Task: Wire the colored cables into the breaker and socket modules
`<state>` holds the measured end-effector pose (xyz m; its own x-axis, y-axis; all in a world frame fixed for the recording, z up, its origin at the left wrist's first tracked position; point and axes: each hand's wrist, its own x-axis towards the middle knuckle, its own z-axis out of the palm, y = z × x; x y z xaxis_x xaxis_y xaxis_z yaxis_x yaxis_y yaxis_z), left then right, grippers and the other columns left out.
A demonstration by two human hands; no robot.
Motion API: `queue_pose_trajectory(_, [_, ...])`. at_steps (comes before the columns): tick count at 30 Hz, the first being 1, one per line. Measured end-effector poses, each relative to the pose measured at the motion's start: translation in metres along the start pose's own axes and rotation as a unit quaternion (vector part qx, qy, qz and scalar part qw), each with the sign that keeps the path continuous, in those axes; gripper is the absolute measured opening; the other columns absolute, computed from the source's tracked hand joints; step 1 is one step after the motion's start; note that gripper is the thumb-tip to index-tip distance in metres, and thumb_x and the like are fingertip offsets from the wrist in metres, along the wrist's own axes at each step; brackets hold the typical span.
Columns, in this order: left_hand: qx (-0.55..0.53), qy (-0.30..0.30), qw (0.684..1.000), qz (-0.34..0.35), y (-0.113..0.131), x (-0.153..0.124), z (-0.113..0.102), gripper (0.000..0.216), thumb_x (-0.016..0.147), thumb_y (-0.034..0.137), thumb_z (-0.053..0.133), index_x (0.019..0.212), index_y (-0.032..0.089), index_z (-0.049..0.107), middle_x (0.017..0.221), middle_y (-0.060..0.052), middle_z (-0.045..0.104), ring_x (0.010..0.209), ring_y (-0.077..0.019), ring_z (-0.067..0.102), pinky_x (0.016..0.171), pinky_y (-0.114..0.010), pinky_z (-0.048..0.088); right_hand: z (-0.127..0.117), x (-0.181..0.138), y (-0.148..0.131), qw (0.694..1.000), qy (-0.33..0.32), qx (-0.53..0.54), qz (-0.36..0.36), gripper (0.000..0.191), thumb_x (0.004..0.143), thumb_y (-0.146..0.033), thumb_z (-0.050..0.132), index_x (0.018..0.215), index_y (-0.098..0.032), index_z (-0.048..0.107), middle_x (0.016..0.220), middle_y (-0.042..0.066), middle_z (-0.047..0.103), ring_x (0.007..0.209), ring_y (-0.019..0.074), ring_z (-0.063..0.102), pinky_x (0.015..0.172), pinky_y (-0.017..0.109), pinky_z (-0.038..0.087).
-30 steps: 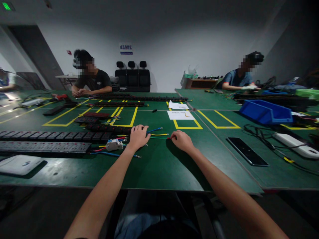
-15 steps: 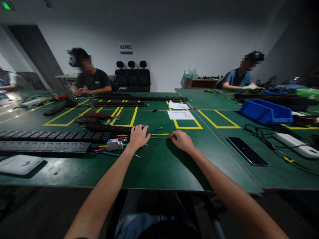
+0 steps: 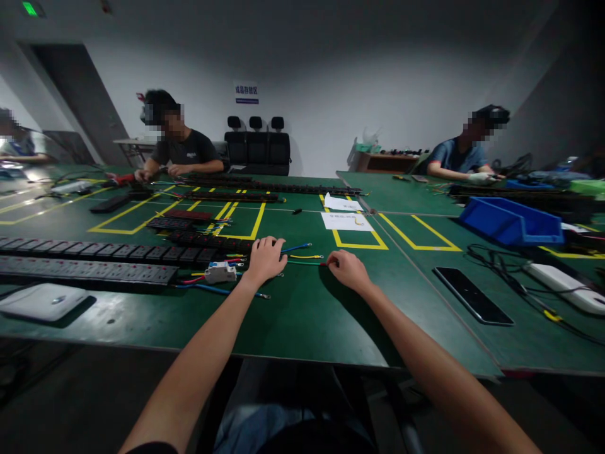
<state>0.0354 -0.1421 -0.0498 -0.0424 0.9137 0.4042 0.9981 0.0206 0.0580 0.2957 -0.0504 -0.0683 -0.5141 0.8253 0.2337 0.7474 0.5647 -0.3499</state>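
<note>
My left hand (image 3: pixel 265 261) lies back up over a bundle of wires near the end of a black power strip, its fingers curled onto them. Out from under it run a blue wire (image 3: pixel 297 246), a yellow wire (image 3: pixel 307 256) and a green wire (image 3: pixel 306 263), the first two ending in ring terminals. My right hand (image 3: pixel 348 270) is closed in a pinch on the far end of the green wire, where a bit of red shows at the fingertips. Left of my left hand sit a small grey-white breaker (image 3: pixel 220 272) and two long socket strips (image 3: pixel 89 270).
A white box (image 3: pixel 45 301) stands at the table's left front. To the right are a phone (image 3: pixel 472 295), a white adapter with cables (image 3: pixel 570 287) and a blue bin (image 3: pixel 510 221). Paper sheets (image 3: pixel 345 221) lie ahead. Co-workers (image 3: pixel 186 148) sit across the table.
Both hands keep their places on the wires; the view has shifted slightly. The co-worker at left has reached an arm toward a red-handled thing.
</note>
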Motion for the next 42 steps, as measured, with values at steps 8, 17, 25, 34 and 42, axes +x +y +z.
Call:
queue_pose_trajectory(8, [-0.006, -0.002, 1.0, -0.01, 0.001, -0.003, -0.002, 0.045, 0.092, 0.027, 0.059, 0.136, 0.022, 0.062, 0.129, -0.013, 0.064, 0.123, -0.0298, 0.057, 0.112, -0.047, 0.038, 0.009, 0.017, 0.011, 0.994, -0.028, 0.044, 0.1, 0.032, 0.093, -0.031, 0.051, 0.123, -0.026, 0.063, 0.103, 0.003, 0.073, 0.091, 0.0215, 0.065, 0.07, 0.029, 0.041])
queue_pose_trajectory(17, [-0.024, 0.004, 1.0, -0.008, -0.001, -0.004, 0.001, 0.045, 0.094, 0.025, 0.057, 0.139, 0.023, 0.062, 0.131, -0.012, 0.064, 0.125, -0.0295, 0.057, 0.115, -0.049, 0.038, 0.021, 0.065, -0.005, 0.997, -0.071, 0.01, 0.009, 0.049, 0.102, -0.033, 0.04, 0.146, -0.026, 0.06, 0.122, 0.011, 0.067, 0.105, 0.0238, 0.065, 0.08, 0.03, 0.047])
queue_pose_trajectory(25, [-0.039, -0.001, 0.999, -0.023, -0.002, -0.001, -0.002, 0.04, 0.1, 0.03, 0.052, 0.138, 0.025, 0.064, 0.132, -0.01, 0.065, 0.126, -0.0286, 0.058, 0.114, -0.048, 0.039, 0.031, 0.053, -0.019, 0.999, -0.016, -0.02, -0.024, 0.034, 0.107, -0.038, 0.041, 0.12, -0.028, 0.071, 0.11, 0.005, 0.065, 0.091, 0.0173, 0.064, 0.072, 0.025, 0.042])
queue_pose_trajectory(34, [-0.031, 0.006, 0.999, -0.027, 0.001, -0.002, -0.002, 0.039, 0.104, 0.03, 0.047, 0.139, 0.022, 0.062, 0.133, -0.011, 0.065, 0.127, -0.0271, 0.057, 0.115, -0.047, 0.039, 0.033, 0.049, -0.015, 0.999, -0.006, 0.019, -0.036, 0.017, 0.101, -0.035, 0.056, 0.099, -0.021, 0.067, 0.098, 0.003, 0.067, 0.082, 0.0146, 0.06, 0.066, 0.024, 0.036])
queue_pose_trajectory(42, [-0.048, -0.01, 0.999, -0.022, -0.001, 0.001, -0.005, 0.038, 0.102, 0.032, 0.05, 0.137, 0.023, 0.063, 0.134, -0.011, 0.065, 0.129, -0.0285, 0.057, 0.116, -0.05, 0.041, 0.034, 0.046, -0.02, 0.994, 0.045, 0.085, -0.059, 0.015, 0.104, -0.033, 0.051, 0.104, -0.021, 0.061, 0.104, 0.005, 0.069, 0.088, 0.0167, 0.063, 0.071, 0.026, 0.043])
